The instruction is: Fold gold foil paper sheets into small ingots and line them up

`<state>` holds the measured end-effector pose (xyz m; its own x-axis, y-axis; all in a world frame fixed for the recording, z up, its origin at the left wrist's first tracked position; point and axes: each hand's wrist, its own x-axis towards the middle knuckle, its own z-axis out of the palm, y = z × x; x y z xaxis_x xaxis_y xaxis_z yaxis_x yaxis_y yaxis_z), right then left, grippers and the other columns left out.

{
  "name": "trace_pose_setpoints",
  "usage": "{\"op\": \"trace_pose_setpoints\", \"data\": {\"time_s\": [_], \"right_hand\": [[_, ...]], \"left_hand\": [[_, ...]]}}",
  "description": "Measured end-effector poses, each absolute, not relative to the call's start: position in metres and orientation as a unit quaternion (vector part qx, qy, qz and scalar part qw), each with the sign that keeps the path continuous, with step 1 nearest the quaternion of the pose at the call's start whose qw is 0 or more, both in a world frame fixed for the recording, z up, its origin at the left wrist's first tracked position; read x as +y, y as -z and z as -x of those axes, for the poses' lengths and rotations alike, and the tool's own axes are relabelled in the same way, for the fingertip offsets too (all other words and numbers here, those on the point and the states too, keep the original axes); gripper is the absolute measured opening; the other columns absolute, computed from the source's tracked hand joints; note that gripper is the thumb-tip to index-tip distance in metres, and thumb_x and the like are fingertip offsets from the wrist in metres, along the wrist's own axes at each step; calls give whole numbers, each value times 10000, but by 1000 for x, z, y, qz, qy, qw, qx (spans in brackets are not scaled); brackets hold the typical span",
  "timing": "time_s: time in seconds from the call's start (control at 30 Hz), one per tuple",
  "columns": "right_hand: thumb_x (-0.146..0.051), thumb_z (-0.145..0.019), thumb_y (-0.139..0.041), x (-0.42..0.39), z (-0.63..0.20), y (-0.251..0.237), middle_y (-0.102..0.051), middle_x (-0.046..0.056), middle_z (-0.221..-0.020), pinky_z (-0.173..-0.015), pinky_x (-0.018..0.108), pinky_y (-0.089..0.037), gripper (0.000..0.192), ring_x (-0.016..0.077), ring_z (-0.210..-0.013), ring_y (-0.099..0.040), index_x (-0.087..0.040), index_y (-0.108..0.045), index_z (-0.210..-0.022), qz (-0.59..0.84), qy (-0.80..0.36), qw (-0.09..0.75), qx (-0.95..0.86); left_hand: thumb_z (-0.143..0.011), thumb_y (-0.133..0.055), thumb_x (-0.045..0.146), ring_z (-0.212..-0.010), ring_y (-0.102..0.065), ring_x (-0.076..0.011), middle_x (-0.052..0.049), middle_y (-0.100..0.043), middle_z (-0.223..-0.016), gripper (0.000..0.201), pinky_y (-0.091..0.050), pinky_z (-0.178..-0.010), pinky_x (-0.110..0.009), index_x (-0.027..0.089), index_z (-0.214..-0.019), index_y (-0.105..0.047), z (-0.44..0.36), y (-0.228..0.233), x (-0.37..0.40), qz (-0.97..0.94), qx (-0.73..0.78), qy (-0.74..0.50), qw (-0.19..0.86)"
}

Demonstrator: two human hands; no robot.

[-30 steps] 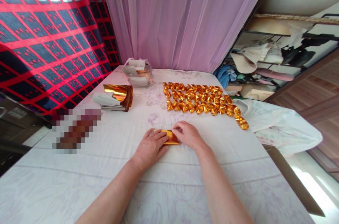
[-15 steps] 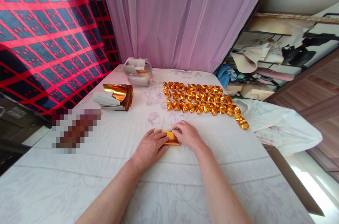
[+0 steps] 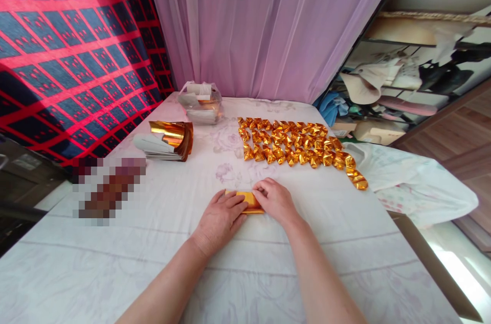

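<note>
Presently, the gold foil sheet (image 3: 249, 201) lies flat on the white cloth (image 3: 153, 242), its long axis running left to right between both hands. Left hand (image 3: 221, 219) presses fingers down on its left end; right hand (image 3: 276, 201) pins its right end. Neither hand grasps it. Folded gold pieces (image 3: 299, 142) sit well beyond.

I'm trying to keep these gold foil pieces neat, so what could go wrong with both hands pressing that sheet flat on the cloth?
The soft, wrinkled bedsheet gives under pressure, so the crease in the gold foil sheet may come out crooked. The left hand and right hand cover most of it, so edges could slip unseen. A forward sweep might scatter the folded gold pieces.
</note>
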<state>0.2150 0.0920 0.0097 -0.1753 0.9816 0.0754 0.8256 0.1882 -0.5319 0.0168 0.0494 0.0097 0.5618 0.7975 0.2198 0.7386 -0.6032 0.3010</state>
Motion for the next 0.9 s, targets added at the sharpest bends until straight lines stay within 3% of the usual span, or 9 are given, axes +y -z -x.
{"op": "trace_pose_setpoints", "data": {"time_s": [0.17, 0.27, 0.43, 0.7, 0.9], "right_hand": [[-167, -821, -536, 84, -216, 4, -673, 21, -870, -720, 254, -480, 143, 148, -740, -622, -216, -645, -901, 606, -157, 303, -719], [-175, -844, -506, 75, -219, 5, -660, 29, -839, -737, 271, -498, 122, 163, -763, -628, -221, -618, -855, 583, -139, 327, -730], [-180, -905, -495, 58, -225, 1, -674, 53, -934, -833, 305, -524, 183, 177, -893, -646, -220, -671, -939, 526, -103, 357, -765], [-207, -932, -501, 50, -223, -4, -674, 69, -986, -820, 338, -543, 246, 187, -908, -634, -239, -716, -1048, 524, -77, 323, -785], [-278, -940, -509, 49, -223, -7, -663, 88, -1034, -847, 385, -537, 270, 221, -948, -612, -238, -709, -1116, 529, -68, 272, -801]], "left_hand": [[-983, -491, 300, -1243, -568, -250, -52, -671, -1274, 268, -359, -1115, -504, 239, -1191, -649, -19, -5, 46, -882, 440, -160, 64], [-992, -475, 318, -1254, -556, -249, -60, -668, -1275, 285, -338, -1130, -500, 238, -1211, -638, -19, -1, 45, -885, 435, -162, 36], [-973, -507, 352, -1248, -548, -259, -58, -670, -1261, 314, -307, -1148, -486, 221, -1231, -629, -21, 3, 42, -887, 429, -171, -2], [-982, -479, 323, -1168, -592, -246, -54, -680, -1250, 300, -313, -1130, -468, 228, -1215, -642, -24, 1, 39, -878, 439, -191, -10], [-996, -448, 345, -1165, -601, -227, -33, -687, -1254, 320, -184, -1193, -464, 234, -1229, -638, -25, -1, 37, -874, 443, -198, -23]]}}
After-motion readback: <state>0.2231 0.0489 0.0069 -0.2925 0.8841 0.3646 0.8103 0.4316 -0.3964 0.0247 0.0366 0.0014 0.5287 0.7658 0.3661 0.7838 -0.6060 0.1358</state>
